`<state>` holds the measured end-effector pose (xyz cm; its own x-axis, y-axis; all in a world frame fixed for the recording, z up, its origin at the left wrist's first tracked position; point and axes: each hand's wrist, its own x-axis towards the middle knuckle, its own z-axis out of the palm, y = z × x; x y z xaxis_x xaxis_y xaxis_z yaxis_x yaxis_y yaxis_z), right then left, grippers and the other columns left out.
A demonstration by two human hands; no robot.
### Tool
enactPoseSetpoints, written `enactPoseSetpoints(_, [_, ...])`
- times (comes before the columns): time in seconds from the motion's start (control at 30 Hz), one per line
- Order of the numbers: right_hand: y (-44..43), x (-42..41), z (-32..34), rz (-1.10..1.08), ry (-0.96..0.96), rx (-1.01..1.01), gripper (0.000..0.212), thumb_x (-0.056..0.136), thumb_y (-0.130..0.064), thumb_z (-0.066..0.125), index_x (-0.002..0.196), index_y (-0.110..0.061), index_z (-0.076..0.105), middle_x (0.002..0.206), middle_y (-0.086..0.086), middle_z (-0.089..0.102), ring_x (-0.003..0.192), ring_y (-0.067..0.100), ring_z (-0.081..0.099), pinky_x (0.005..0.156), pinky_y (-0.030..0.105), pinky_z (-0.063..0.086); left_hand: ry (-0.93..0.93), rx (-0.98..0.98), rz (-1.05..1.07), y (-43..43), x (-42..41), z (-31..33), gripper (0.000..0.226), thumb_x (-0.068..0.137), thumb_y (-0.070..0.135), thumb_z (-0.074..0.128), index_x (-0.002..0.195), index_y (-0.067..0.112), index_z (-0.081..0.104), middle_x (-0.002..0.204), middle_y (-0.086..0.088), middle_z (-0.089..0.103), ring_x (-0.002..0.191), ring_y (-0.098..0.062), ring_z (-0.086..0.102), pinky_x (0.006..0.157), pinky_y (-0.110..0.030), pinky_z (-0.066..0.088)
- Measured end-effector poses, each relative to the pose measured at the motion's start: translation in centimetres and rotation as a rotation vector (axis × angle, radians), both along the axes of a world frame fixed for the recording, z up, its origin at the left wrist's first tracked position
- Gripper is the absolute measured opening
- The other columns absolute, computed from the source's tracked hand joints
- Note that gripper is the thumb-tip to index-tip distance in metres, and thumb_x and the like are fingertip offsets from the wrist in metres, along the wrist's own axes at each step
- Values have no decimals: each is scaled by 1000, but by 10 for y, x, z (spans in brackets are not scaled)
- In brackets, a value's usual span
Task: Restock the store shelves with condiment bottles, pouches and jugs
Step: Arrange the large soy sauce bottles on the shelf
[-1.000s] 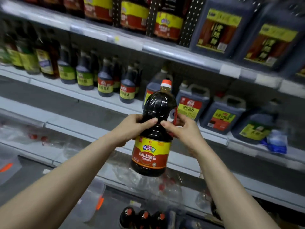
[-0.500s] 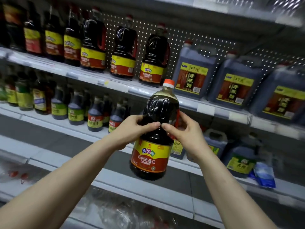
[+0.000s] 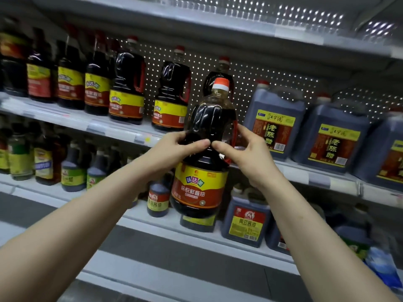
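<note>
A large dark soy sauce bottle (image 3: 201, 168) with an orange-and-white cap and a yellow-and-red label hangs upright in front of the shelves. My left hand (image 3: 170, 152) grips its waist from the left and my right hand (image 3: 248, 155) grips it from the right, by the red handle. Its cap is level with the upper shelf (image 3: 122, 129), where several matching bottles (image 3: 171, 99) stand in a row. One matching bottle is partly hidden right behind the held one.
Dark blue vinegar jugs (image 3: 275, 125) fill the upper shelf to the right. The shelf below carries small sauce bottles (image 3: 158, 200) and a blue soy jug (image 3: 247, 219). A blue pouch (image 3: 383, 267) lies at the lower right. A lower shelf board (image 3: 174, 267) shows bare grey surface.
Both hands have lifted the bottle from the level of the lower shelves up to the upper shelf, and the view has tilted upward with it. The two-handed grip is unchanged.
</note>
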<state>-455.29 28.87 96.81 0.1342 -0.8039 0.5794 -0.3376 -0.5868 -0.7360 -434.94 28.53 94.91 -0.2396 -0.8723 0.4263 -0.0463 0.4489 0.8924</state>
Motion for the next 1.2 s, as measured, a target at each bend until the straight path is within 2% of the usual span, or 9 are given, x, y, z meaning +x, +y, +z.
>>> enactPoseSetpoints(0.1, [-20,31,19,4,15,-38,49,76,-40,84,122,-35,65,108,-13,75,104,7,70,94,45,58,10,-34,14,-22,31,18,51,72,50,72,114,22,68,104,7,76,98,-10,72,79,-24,57])
enactPoseSetpoints(0.2, [-38,63,41,-4,12,-76,48,73,-43,83,118,-37,66,111,-10,75,107,13,69,95,49,56,-12,-85,52,-42,62,38,49,71,53,71,111,24,69,102,10,76,95,-5,72,72,-19,55])
enactPoseSetpoints(0.3, [-54,93,59,-19,8,-112,43,72,-43,84,110,-42,65,110,-14,74,107,7,69,97,43,56,0,-103,44,-58,89,56,50,70,53,71,110,23,69,100,9,76,93,-5,72,67,-17,54])
enactPoseSetpoints(0.43, [-73,122,77,-46,19,-152,54,74,-41,84,124,-30,66,114,-10,74,110,10,68,99,42,55,-8,-111,45,-77,117,75,56,67,56,69,113,23,67,94,9,77,85,-4,72,63,-19,52])
enactPoseSetpoints(0.53, [-86,139,90,-72,41,-174,59,76,-41,84,130,-26,64,119,-6,72,114,15,66,100,44,53,-16,-135,22,-91,134,86,57,72,54,68,120,23,66,107,5,75,99,-9,71,80,-27,55])
enactPoseSetpoints(0.7, [-108,156,106,-113,41,-216,61,74,-41,85,129,-24,65,117,-6,73,111,12,67,98,42,55,-28,-166,5,-113,150,102,31,89,43,64,115,27,67,107,7,75,96,-3,70,71,-18,54])
enactPoseSetpoints(0.87, [-127,162,113,-134,31,-211,70,70,-45,85,132,-22,63,121,-3,72,115,18,66,99,45,54,-1,-168,-5,-136,154,109,15,92,39,64,104,29,67,97,10,76,86,2,70,62,-11,52])
enactPoseSetpoints(1.07, [-147,162,108,-143,-7,-152,55,77,-31,87,127,-23,65,116,-3,74,110,14,69,98,43,56,-16,-120,-26,-163,154,107,25,89,46,64,108,29,65,100,8,75,87,-2,71,65,-20,54])
enactPoseSetpoints(1.2, [-155,163,118,-132,-29,-111,60,77,-30,88,130,-18,63,118,2,73,110,20,70,97,46,56,-14,-95,-39,-174,157,114,40,87,49,65,115,21,66,101,4,76,88,-8,73,65,-24,56])
